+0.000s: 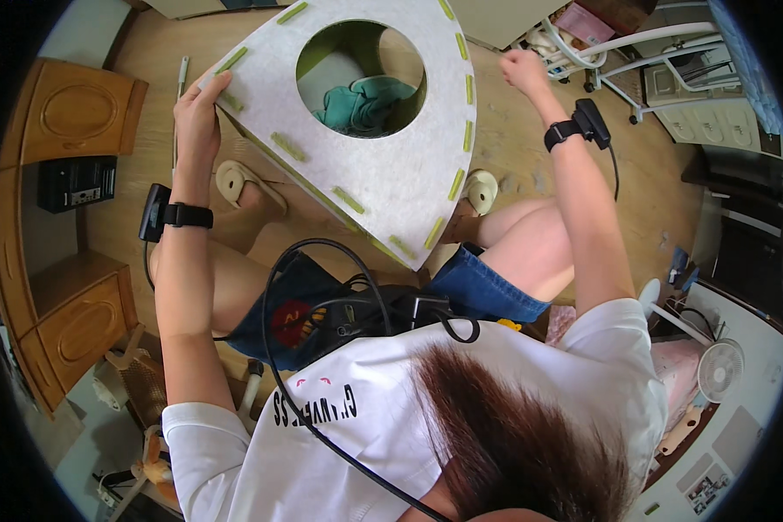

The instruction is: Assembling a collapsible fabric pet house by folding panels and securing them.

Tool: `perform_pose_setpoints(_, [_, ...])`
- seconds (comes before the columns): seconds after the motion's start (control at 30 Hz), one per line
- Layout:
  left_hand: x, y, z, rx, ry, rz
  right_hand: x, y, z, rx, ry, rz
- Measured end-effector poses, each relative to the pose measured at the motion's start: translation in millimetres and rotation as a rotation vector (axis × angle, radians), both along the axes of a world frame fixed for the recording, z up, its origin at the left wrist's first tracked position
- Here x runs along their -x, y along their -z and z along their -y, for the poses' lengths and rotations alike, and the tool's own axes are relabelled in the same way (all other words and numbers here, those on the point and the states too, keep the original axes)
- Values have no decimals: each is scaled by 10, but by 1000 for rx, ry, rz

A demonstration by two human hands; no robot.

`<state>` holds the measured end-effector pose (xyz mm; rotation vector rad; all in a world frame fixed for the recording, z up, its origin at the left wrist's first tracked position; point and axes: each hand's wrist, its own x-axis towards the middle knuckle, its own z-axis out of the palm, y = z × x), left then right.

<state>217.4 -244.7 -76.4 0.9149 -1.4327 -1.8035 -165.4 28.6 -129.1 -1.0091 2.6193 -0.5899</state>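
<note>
A white felt-like panel structure with green stitches along its edges stands between my knees, its corner toward me. Through its large round hole a crumpled green cloth shows inside. My left hand grips the panel's left edge, thumb on top and fingers hidden behind. Off to the right of the panel, my right hand is raised in the air with its fingers closed. Whatever it may hold is too small or hidden to make out. Both wrists wear black straps with small black devices and cables.
Slippered feet rest on the wooden floor beside the panel. A wooden cabinet stands at the left. At the right are a white wheeled rack and a small white fan. A black cable loops over my lap.
</note>
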Motion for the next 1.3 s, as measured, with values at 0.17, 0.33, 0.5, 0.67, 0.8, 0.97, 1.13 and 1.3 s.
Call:
perform_pose_setpoints(0.17, [98, -25, -11, -26, 22, 2, 740, 353, -795, -389, 154, -330])
perform_pose_setpoints(0.33, [-10, -1, 30, -26, -25, 20, 706, 133, -901, -728, 168, -222])
perform_pose_setpoints(0.5, [145, 5, 13, -43, 24, -12, 1074, 318, -1324, -625, 615, -455])
perform_pose_setpoints(0.67, [43, -3, 25, -8, -7, 15, 384, -109, -705, -230, 79, -112])
perform_pose_setpoints(0.8, [51, -7, 12, -31, -11, 25, -289, -198, -245, 36, 171, 330])
perform_pose_setpoints(0.97, [48, -4, 4, -19, -19, 21, -503, 8, 51, -98, 50, 291])
perform_pose_setpoints(1.13, [43, 14, 59, -50, -43, 11, -218, 152, -100, 122, -206, -50])
perform_pose_setpoints(1.3, [10, 56, 83, -58, -53, -5, -388, -158, -113, 173, -28, 259])
